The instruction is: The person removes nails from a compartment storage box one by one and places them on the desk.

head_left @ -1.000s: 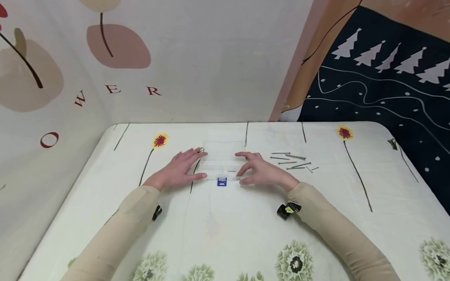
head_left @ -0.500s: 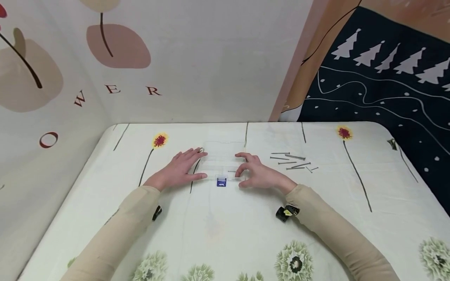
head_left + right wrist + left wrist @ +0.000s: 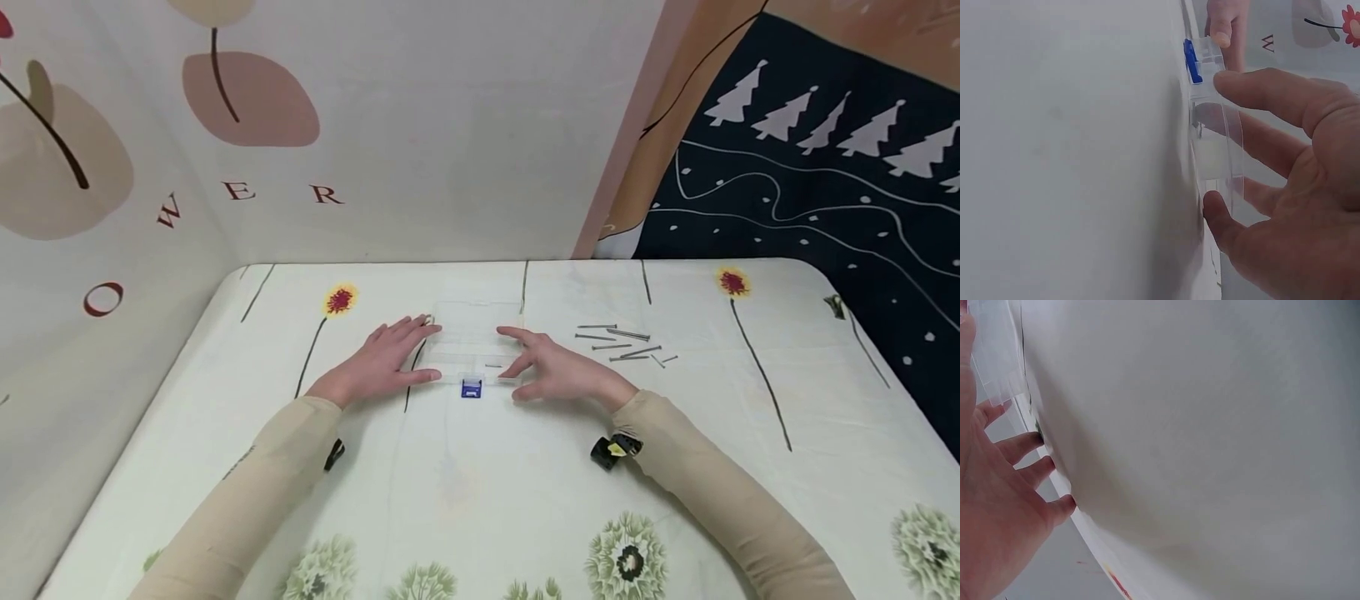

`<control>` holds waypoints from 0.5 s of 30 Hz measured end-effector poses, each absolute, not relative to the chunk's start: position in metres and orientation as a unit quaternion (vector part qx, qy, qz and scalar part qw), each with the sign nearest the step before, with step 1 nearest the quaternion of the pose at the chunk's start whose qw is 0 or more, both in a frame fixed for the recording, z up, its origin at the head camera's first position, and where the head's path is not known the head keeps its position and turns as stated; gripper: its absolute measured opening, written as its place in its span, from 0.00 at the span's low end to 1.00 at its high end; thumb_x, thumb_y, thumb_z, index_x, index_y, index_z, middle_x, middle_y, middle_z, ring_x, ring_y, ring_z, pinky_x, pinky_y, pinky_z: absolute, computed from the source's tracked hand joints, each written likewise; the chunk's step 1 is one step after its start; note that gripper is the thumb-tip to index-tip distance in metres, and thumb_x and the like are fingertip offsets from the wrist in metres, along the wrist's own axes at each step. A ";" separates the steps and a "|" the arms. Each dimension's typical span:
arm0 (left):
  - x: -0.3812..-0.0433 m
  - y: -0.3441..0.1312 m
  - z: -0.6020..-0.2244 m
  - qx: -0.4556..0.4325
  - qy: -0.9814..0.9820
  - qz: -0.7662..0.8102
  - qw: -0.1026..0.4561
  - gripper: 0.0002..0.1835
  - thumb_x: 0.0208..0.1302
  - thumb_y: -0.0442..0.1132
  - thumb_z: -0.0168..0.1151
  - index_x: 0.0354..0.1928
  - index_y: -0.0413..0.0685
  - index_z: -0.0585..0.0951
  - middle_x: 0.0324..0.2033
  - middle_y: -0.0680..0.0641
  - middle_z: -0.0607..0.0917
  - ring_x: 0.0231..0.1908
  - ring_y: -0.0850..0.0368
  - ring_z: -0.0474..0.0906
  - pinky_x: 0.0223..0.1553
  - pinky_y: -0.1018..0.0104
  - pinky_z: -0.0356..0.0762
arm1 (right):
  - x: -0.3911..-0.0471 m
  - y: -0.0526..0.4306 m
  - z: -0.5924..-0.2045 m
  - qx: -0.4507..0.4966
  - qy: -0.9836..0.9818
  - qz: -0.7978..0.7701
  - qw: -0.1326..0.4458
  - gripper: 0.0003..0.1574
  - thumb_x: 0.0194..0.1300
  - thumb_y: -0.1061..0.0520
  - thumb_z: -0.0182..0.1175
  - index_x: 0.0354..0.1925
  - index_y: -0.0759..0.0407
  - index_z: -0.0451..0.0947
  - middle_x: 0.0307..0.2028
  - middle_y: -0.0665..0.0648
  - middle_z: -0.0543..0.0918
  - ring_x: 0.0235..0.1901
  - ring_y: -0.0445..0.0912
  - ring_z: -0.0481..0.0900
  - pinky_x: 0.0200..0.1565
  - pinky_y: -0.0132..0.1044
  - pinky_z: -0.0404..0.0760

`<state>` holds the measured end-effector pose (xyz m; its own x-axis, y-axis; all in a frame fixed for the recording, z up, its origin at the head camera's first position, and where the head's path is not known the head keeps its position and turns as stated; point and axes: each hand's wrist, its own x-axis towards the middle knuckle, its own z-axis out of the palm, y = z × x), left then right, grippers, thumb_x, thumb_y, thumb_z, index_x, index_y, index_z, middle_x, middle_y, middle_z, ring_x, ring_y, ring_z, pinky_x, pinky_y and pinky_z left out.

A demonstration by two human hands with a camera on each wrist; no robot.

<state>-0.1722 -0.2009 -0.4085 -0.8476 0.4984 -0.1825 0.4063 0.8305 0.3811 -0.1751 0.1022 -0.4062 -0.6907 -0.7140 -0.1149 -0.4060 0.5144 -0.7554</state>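
A clear plastic box (image 3: 450, 360) with a blue latch (image 3: 471, 388) on its front lies mid-table; a flat clear panel (image 3: 477, 321) extends behind it. One small nail (image 3: 492, 366) shows inside, towards the right. At the box's left side rests my left hand (image 3: 382, 362), fingers spread and fairly straight, thumb tip by the front left corner. My right hand (image 3: 558, 371) is at the right end, its fingers apart and loosely bent over the box edge. In the right wrist view some of those fingers (image 3: 1266, 144) pass behind the clear box wall (image 3: 1210, 156).
Several loose nails (image 3: 630, 336) lie on the flowered tablecloth (image 3: 450, 483) right of the right hand, two smaller ones (image 3: 664, 361) nearest the front. A pale curtain (image 3: 450, 125) and a dark tree-patterned cloth (image 3: 810, 167) hang behind the table.
My right hand's fingers bent further into the box half a second ago and have since straightened a little, leaving the nail in view. The left hand and the box stay in place.
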 end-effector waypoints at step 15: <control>-0.173 -0.201 -0.413 0.239 0.946 0.170 0.136 0.44 0.63 0.68 0.53 0.73 0.49 0.58 0.74 0.39 0.51 0.72 0.40 0.42 0.68 0.39 0.34 | -0.174 0.098 -0.410 -0.326 0.839 -0.379 0.214 0.15 0.51 0.64 0.69 0.40 0.58 0.84 0.73 0.58 0.51 0.69 0.63 0.47 0.65 0.59 0.51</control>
